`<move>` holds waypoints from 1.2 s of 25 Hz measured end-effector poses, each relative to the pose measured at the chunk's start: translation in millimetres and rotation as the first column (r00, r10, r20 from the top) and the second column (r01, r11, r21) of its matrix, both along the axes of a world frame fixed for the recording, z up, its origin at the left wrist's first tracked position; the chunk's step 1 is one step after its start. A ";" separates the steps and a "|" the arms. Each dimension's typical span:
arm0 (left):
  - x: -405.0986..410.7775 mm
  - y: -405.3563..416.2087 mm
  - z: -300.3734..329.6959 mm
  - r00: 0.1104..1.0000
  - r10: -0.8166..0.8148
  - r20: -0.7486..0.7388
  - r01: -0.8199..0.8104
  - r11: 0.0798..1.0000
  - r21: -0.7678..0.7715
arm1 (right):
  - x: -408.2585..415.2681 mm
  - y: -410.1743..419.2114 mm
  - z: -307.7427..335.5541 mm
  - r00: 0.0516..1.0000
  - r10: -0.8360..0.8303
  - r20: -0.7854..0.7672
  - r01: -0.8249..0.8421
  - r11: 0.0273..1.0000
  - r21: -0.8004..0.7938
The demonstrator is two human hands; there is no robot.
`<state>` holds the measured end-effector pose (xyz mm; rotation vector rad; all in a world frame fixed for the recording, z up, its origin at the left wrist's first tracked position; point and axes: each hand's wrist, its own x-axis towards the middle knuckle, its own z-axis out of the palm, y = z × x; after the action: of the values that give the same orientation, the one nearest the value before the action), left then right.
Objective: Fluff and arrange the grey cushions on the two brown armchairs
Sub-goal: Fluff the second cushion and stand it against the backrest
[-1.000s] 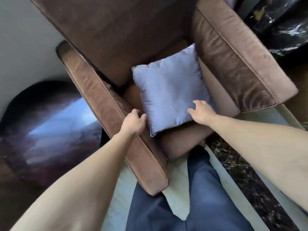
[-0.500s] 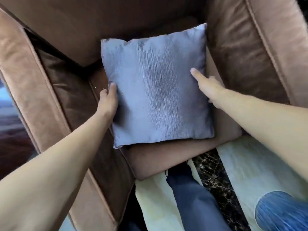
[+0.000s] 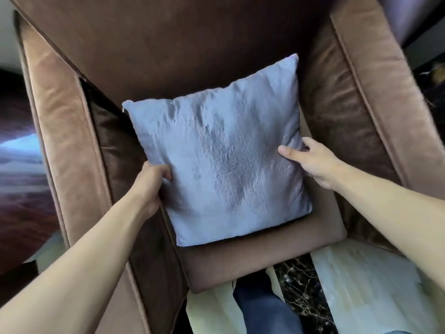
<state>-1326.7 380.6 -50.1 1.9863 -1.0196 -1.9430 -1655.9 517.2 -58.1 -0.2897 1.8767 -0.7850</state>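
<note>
A square grey cushion [image 3: 216,153] lies tilted on the seat of a brown armchair [image 3: 265,259], its top edge leaning toward the backrest. My left hand [image 3: 151,182] grips the cushion's left edge, fingers curled around it. On the right edge, my right hand [image 3: 310,160] pinches the fabric, thumb on the front face and fingers behind. The cushion's lower corners rest near the seat's front. Only one armchair is in view.
Padded brown armrests [image 3: 65,131] stand on both sides of the seat, the right one [image 3: 375,97] wider in view. A dark wood floor [image 3: 21,189] shows at left. A pale rug [image 3: 361,292] and my blue trouser leg [image 3: 262,307] are below the seat.
My view has moved closer over the chair. Both hands went from touching the cushion's sides to gripping its edges; the cushion shifted slightly right and forward on the seat.
</note>
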 end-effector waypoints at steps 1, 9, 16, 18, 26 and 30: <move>0.9 -3.2 4.2 1.000 0.022 -0.003 -0.022 0.999 -0.026 | -2.8 -7.3 7.6 1.000 0.011 0.001 -0.011 0.999 -0.047; -32.1 -46.6 37.2 0.988 0.061 -0.144 -0.100 0.955 -0.278 | -34.6 -75.2 46.3 0.989 -0.146 -0.015 0.137 0.959 -0.247; -46.9 -63.0 50.9 0.974 0.184 -0.133 -0.214 0.941 -0.263 | -29.2 -111.7 49.8 0.984 -0.111 -0.138 0.098 0.990 -0.100; -53.7 -71.7 57.2 0.970 0.185 -0.155 -0.221 0.940 -0.258 | -28.0 -122.4 57.9 0.987 -0.150 -0.064 0.142 0.983 -0.117; -41.4 -83.1 74.5 0.970 0.176 -0.166 -0.218 0.935 -0.281 | -24.2 -121.6 85.1 0.959 -0.258 0.121 0.277 0.943 -0.183; -26.5 -91.2 69.2 0.974 0.176 -0.143 -0.213 0.929 -0.304 | -22.1 -124.2 83.9 0.954 -0.258 0.154 0.286 0.938 -0.196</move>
<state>-1353.3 289.3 19.1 1.7091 -0.9912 -1.6478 -1677.9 393.0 25.8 -0.1111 1.7339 -1.1745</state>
